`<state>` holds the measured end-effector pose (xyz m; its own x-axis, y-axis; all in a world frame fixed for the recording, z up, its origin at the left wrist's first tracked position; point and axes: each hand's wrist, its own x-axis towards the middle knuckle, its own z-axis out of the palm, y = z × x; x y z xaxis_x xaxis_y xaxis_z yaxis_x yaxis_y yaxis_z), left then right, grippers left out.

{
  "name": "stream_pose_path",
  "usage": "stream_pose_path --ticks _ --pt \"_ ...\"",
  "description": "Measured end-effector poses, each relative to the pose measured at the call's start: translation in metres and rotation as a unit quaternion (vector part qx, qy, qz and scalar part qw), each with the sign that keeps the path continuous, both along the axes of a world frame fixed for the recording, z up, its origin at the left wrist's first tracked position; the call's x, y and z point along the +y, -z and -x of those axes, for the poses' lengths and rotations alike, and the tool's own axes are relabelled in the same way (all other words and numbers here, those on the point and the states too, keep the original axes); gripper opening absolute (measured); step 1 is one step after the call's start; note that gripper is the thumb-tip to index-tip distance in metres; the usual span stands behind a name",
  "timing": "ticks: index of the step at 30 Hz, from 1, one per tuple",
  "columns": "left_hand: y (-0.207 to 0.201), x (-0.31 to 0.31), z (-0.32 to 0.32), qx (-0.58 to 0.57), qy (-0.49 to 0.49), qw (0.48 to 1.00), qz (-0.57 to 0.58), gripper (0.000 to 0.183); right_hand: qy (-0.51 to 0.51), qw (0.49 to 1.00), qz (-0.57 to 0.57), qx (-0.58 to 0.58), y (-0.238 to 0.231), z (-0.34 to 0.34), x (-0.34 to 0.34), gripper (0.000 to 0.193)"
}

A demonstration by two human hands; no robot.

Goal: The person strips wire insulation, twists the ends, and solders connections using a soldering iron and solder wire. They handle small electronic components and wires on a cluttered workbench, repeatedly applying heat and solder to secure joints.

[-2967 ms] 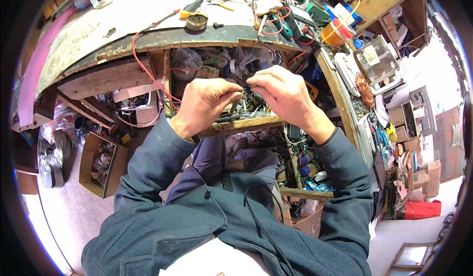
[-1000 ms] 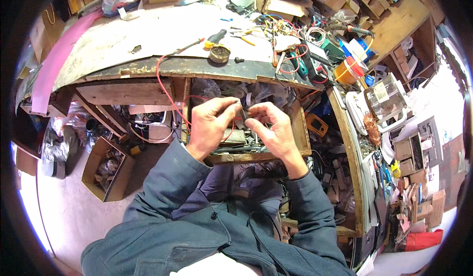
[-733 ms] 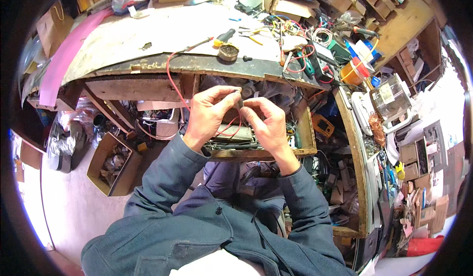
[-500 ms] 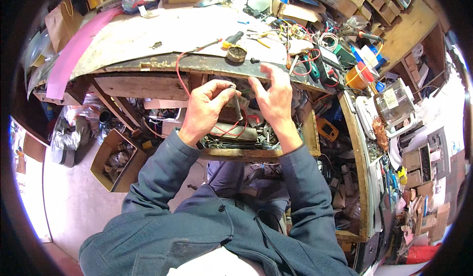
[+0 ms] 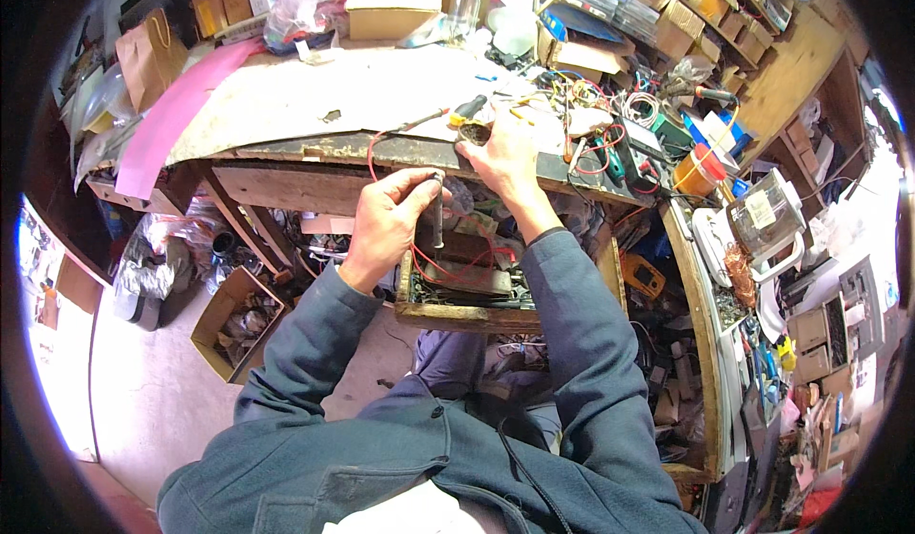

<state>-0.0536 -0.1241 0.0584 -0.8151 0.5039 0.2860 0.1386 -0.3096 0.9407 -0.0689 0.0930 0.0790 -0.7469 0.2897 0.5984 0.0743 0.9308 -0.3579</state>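
My left hand [image 5: 389, 221] pinches the upper end of a slim dark rod [image 5: 438, 221] between thumb and fingertips. The rod hangs upright above the open drawer [image 5: 467, 319]; its exact kind does not show. At the bench's front edge, my right hand [image 5: 510, 161] closes round a small round tin [image 5: 474, 134] with dark contents. The thumb lies on the tin's near side, and the fingers are partly hidden beyond it. A yellow-and-black screwdriver [image 5: 467, 112] rests just behind the tin. Left of it lies a probe [image 5: 422, 120] with a red lead.
Tangled wires [image 5: 581, 96] and a multimeter [image 5: 653, 167] crowd the bench's right part. An orange-lidded container [image 5: 699, 169] stands near the corner. On the floor at left is a cardboard box [image 5: 224, 343] of scraps. A pink sheet [image 5: 176, 134] hangs over the bench's left edge.
My right hand has moved forward from above the drawer to the tin on the bench. The left hand still holds the rod. The whole view has shifted slightly.
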Motion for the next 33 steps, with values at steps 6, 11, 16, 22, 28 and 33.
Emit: stream_pose_path --ticks 6,11,16,22,28,33 --pt "0.001 0.001 0.006 0.021 -0.014 1.0 0.013 0.027 -0.119 0.987 0.058 0.089 -0.003 -0.019 -0.002 0.086" --pt "-0.001 0.001 0.005 -0.019 0.029 0.999 0.013 0.028 -0.145 0.984 0.058 0.09 -0.004 -0.067 -0.016 0.087" --pt "0.001 0.01 -0.001 0.076 0.051 0.992 0.09 0.03 -0.124 0.987 0.084 0.061 0.006 -0.11 -0.025 0.091" --pt "-0.01 0.018 -0.012 0.272 0.002 0.944 0.186 0.013 -0.082 0.994 0.06 0.033 0.012 -0.142 -0.028 0.092" --pt "0.0 0.027 -0.013 0.355 -0.02 0.914 0.196 0.014 -0.083 0.995 0.022 0.042 0.019 -0.151 -0.033 0.092" --pt "0.001 0.025 -0.013 0.399 -0.033 0.889 0.221 0.015 -0.083 0.995 -0.031 0.054 0.019 -0.154 -0.039 0.092"
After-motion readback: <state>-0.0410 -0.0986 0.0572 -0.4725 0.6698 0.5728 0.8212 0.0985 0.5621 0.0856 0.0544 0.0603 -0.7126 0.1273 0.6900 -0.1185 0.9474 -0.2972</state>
